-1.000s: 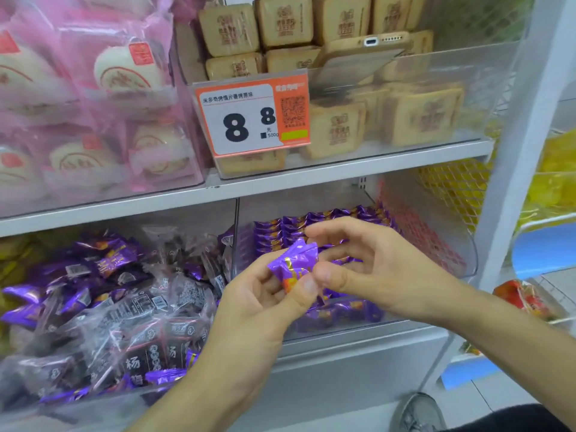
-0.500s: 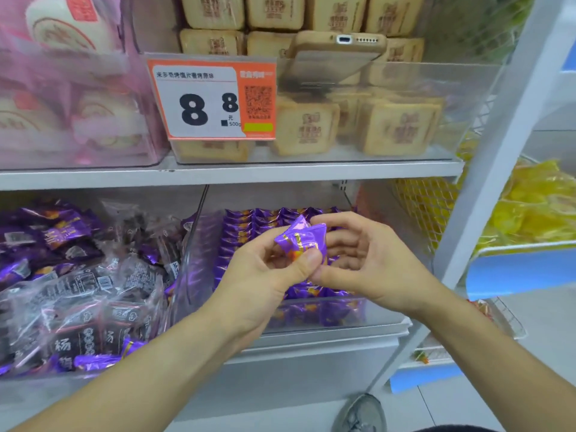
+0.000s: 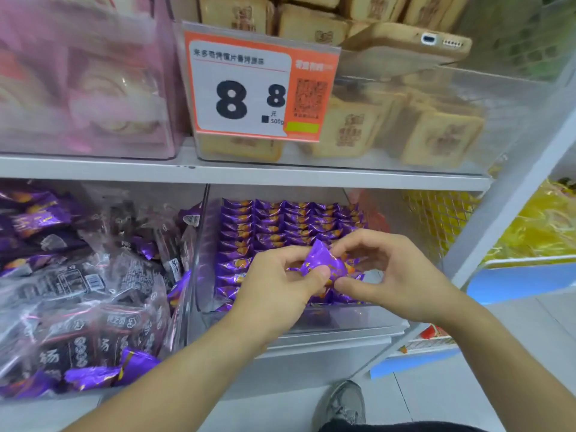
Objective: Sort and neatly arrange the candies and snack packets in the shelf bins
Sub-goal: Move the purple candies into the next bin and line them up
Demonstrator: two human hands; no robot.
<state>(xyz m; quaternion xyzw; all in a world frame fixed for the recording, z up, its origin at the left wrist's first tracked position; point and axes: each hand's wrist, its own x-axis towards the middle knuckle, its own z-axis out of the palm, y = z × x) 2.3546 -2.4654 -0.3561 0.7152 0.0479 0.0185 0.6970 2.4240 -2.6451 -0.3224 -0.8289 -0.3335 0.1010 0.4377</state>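
Note:
A small purple candy packet (image 3: 324, 260) is pinched between both hands over the right clear bin (image 3: 311, 325) on the lower shelf. My left hand (image 3: 280, 285) grips its left side with thumb and fingers, and my right hand (image 3: 389, 275) pinches its right side. Inside that bin lie neat rows of purple candies (image 3: 280, 222). The left bin holds a loose heap of dark snack packets (image 3: 87, 294) mixed with purple candies (image 3: 131, 366).
On the upper shelf stand a bin of tan square biscuits (image 3: 436, 135) with an orange price tag (image 3: 258, 85), a phone (image 3: 405, 45) lying on its rim, and a bin of pink packets (image 3: 87, 82). Yellow packets (image 3: 536, 226) fill the neighbouring rack. My shoe (image 3: 346, 403) is on the floor below.
The view has shifted down and closer to the lower shelf. Both hands keep hold of the purple packet, which has dropped lower over the right bin.

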